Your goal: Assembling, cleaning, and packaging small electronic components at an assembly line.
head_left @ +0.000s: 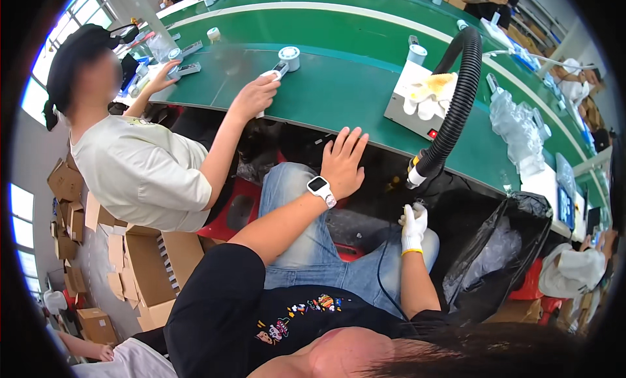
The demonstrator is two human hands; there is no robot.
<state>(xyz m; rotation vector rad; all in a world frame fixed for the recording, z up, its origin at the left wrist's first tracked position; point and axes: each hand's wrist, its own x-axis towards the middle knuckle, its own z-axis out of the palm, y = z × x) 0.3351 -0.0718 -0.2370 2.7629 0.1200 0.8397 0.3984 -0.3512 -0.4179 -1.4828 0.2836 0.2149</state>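
Note:
My left hand (pixel 344 161) is bare, with its fingers stretched and spread. It rests at the near edge of the green worktable (pixel 339 91), and a white watch (pixel 319 184) sits on that wrist. My right hand (pixel 413 227), in a white glove with a yellow cuff, is above my right thigh with its fingers curled closed. Whatever it grips is too small to make out. Just above it hangs the pale nozzle (pixel 415 177) of a thick black corrugated hose (pixel 471 72). A thin black cable (pixel 380 274) runs down beside the right hand.
A metal box (pixel 395 104) with a red switch carries white gloves (pixel 427 94). Clear plastic bags (pixel 516 127) lie to its right; a black bin bag (pixel 531 212) hangs below. At left, a co-worker (pixel 140 159) holds a handheld device beside a white round part (pixel 289 57). Cardboard boxes (pixel 153 264) stand behind.

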